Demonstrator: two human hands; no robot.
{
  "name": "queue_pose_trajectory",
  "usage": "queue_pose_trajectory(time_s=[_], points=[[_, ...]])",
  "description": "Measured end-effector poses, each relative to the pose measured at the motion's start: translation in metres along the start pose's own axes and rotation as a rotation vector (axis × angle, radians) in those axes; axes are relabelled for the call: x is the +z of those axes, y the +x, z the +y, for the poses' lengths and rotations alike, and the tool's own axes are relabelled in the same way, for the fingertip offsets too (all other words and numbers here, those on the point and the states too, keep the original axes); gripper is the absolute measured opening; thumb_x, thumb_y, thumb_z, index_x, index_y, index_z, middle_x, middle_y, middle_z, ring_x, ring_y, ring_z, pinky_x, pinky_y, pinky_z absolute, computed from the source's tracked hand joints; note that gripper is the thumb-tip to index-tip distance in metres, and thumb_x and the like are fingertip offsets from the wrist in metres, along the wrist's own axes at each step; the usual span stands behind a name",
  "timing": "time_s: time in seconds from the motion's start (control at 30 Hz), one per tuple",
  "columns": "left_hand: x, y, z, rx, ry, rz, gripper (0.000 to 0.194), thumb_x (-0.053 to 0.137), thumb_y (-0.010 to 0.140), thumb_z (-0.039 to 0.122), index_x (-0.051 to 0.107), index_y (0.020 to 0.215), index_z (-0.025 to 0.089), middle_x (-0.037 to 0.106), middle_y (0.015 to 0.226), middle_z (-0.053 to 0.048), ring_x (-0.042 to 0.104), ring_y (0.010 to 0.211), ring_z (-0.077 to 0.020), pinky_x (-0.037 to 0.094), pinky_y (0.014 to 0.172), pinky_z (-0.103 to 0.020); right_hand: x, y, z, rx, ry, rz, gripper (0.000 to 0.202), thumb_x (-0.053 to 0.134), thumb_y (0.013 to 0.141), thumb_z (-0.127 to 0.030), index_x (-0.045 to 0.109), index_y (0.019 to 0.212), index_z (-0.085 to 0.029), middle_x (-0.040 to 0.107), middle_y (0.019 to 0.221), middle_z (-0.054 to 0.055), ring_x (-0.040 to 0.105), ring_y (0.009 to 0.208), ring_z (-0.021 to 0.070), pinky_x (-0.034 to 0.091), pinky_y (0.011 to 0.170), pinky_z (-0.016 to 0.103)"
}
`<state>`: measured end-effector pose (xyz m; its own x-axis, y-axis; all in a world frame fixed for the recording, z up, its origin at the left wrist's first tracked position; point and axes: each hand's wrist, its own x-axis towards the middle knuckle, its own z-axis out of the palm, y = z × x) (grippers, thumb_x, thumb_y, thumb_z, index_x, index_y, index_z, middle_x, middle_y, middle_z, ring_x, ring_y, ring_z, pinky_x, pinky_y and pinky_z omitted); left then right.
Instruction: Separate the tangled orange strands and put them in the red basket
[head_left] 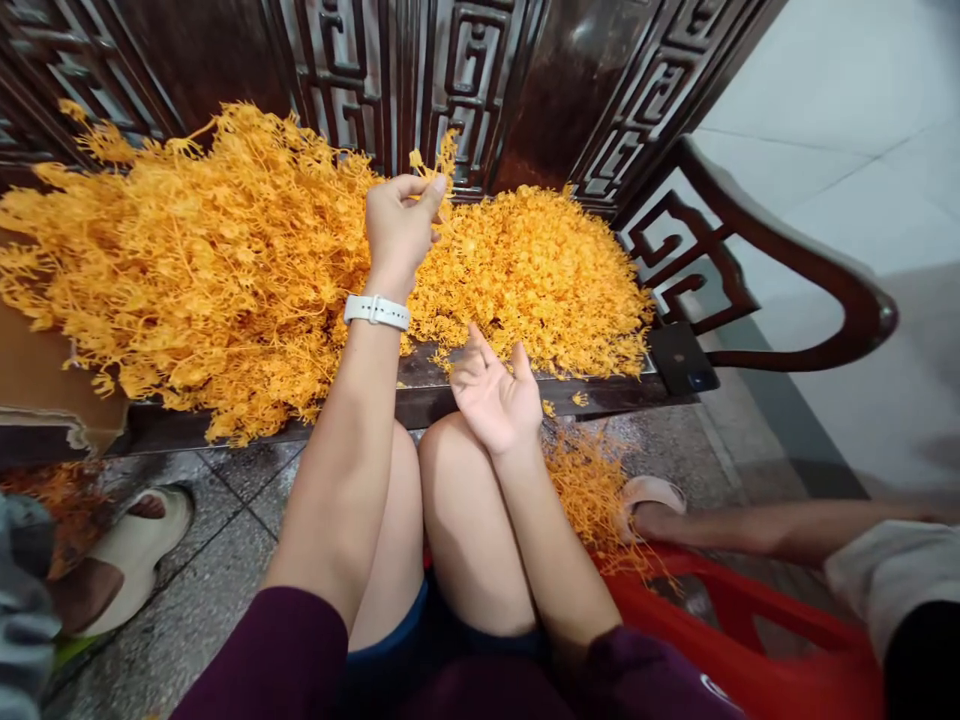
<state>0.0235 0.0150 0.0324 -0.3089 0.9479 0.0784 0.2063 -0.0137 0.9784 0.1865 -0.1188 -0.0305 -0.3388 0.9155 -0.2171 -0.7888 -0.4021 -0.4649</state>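
My left hand point(401, 228), with a white watch band at the wrist, pinches a small orange flower sprig point(442, 160) between thumb and fingertips. It is raised above the meeting point of two orange heaps. On its left is a large tangled pile of flower stems point(202, 250); on its right lies a lower mound of loose flower heads point(532, 275). My right hand point(496, 395) is turned palm up over my knee, just in front of the mound. Its thumb and index finger stand apart, the other fingers are partly curled, and the palm shows nothing in it.
The heaps rest on a dark carved wooden bench point(435, 405) with a curved armrest point(810, 240). A dark phone point(682, 358) lies at its right end, cardboard point(45, 360) at the left. Bare stems point(592, 480) cover the floor by a red stool point(720, 620). Other people's feet flank me.
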Motion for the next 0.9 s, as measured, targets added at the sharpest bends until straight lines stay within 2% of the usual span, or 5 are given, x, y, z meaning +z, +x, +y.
queue_pose_trajectory(time_s=[0.1,0.3,0.5,0.7,0.9], points=[[0.003,-0.002,0.0,0.048,-0.013,-0.056,0.041,0.065,0.092,0.068,0.067,0.09,0.028,0.057,0.055,0.002,0.058,0.077,-0.0185,0.045,0.066,-0.034,-0.004,0.001,0.003,0.024,-0.022,0.074,0.042,0.042,0.107,-0.05,0.071,0.112,-0.019,0.061,0.078,0.0,0.042,0.06,0.0103,0.041,0.055,0.023],[0.016,-0.013,-0.004,0.183,0.038,-0.348,0.021,0.078,0.088,0.03,0.065,0.074,0.021,0.063,0.061,-0.001,0.061,0.061,-0.0148,0.046,0.06,-0.032,-0.001,0.007,0.012,-0.224,-0.355,0.168,0.029,0.068,0.095,-0.045,0.063,0.113,-0.024,0.062,0.078,-0.005,0.046,0.055,0.0076,0.038,0.052,0.023],[0.035,-0.02,-0.009,0.316,0.128,-0.476,0.018,0.08,0.084,0.024,0.066,0.073,0.019,0.061,0.057,-0.001,0.063,0.061,-0.0164,0.049,0.063,-0.032,0.001,0.01,0.014,-0.271,-0.407,0.147,0.031,0.065,0.097,-0.049,0.062,0.113,-0.023,0.061,0.076,-0.004,0.045,0.054,0.0074,0.037,0.052,0.023],[0.046,-0.021,-0.014,0.356,0.121,-0.409,0.017,0.083,0.079,0.023,0.066,0.078,0.02,0.059,0.056,0.0,0.066,0.069,-0.0196,0.052,0.068,-0.033,-0.002,0.013,0.014,-0.291,-0.461,0.118,0.022,0.069,0.097,-0.044,0.066,0.1,-0.022,0.053,0.067,-0.005,0.04,0.053,0.0081,0.034,0.052,0.023],[0.051,-0.027,-0.012,0.289,0.126,-0.255,0.023,0.081,0.082,0.029,0.063,0.073,0.02,0.062,0.062,-0.002,0.068,0.071,-0.0206,0.049,0.066,-0.035,-0.003,0.013,0.012,-0.232,-0.496,-0.046,0.027,0.07,0.097,-0.047,0.06,0.09,-0.022,0.047,0.057,-0.008,0.033,0.048,0.0088,0.032,0.05,0.023]])
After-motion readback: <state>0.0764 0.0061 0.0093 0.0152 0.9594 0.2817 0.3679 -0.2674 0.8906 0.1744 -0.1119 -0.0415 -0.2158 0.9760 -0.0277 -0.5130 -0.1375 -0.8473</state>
